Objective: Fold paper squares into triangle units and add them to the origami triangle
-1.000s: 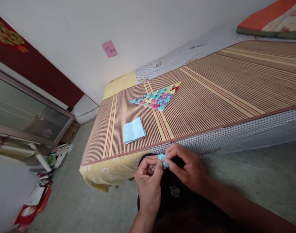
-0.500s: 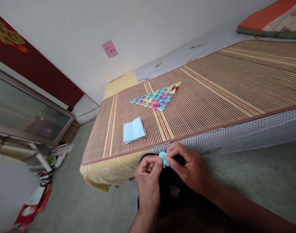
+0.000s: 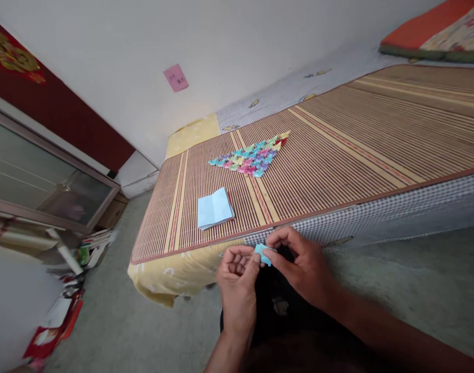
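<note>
Low in the frame, just right of centre, my left grip point(image 3: 237, 285) is pinched on the paper point(image 3: 264, 254), and my right grip point(image 3: 305, 267) is clamped on its right side. I'd do best to keep the left thumb firm, line the edges up, then press lightly with the right. My fingers hide much of it, so I can't tell which fold this is.

Turquoise paper point(image 3: 261, 248), brown-striped mat point(image 3: 338, 140), pink note point(image 3: 176, 78)

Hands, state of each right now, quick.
Left hand: closed, pinching the small blue paper.
Right hand: closed, thumb and finger on the same paper.
</note>
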### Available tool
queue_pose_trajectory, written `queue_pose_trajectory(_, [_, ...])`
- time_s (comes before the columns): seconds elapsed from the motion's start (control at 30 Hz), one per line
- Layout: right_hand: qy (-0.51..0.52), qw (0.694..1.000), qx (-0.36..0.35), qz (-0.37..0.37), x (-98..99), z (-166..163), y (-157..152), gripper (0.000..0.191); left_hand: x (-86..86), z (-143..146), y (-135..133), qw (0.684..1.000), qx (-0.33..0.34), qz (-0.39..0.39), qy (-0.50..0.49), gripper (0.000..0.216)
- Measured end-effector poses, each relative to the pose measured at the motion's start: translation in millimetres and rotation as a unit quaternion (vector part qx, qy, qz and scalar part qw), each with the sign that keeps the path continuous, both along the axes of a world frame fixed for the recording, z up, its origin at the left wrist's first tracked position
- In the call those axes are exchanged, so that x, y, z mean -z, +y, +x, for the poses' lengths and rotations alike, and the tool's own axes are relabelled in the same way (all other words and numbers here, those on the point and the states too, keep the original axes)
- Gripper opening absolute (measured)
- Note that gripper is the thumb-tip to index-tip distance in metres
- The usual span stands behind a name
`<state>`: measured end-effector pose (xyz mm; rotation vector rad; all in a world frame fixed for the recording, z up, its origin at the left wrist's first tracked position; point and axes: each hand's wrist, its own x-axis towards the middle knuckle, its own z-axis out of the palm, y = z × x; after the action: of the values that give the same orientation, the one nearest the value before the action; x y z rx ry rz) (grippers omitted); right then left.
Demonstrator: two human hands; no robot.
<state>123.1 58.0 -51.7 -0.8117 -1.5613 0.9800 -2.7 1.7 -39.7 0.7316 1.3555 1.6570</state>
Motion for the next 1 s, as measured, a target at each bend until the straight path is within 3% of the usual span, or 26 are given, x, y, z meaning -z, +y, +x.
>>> queue_pose_trajectory(0.27, [-0.017, 0.997, 0.042, 0.058, 5.3, -0.6, -3.3, 0.010, -4.5, 0.8, 2.0, 0.988, 0.097, -0.041, -0.116, 0.026])
queue_pose_trajectory(0.63, [-0.022, 0.988, 0.055, 0.143, 9.4, -2.0, 0.2, 0.014, -0.8, 0.2, 4.3, 0.991, 0.089, -0.033, -0.091, 0.026])
queue_pose_trajectory(0.8, [-0.021, 0.989, 0.060, 0.134, 12.3, -1.6, 0.1, 0.015, -2.0, 4.0, 4.9, 0.982, 0.110, -0.041, -0.148, 0.026])
queue_pose_trajectory(1.0, [-0.010, 0.990, 0.052, 0.128, 14.6, -1.7, -2.1, 0.016, 4.0, 5.6, 3.4, 0.989, 0.087, -0.017, -0.116, 0.025])
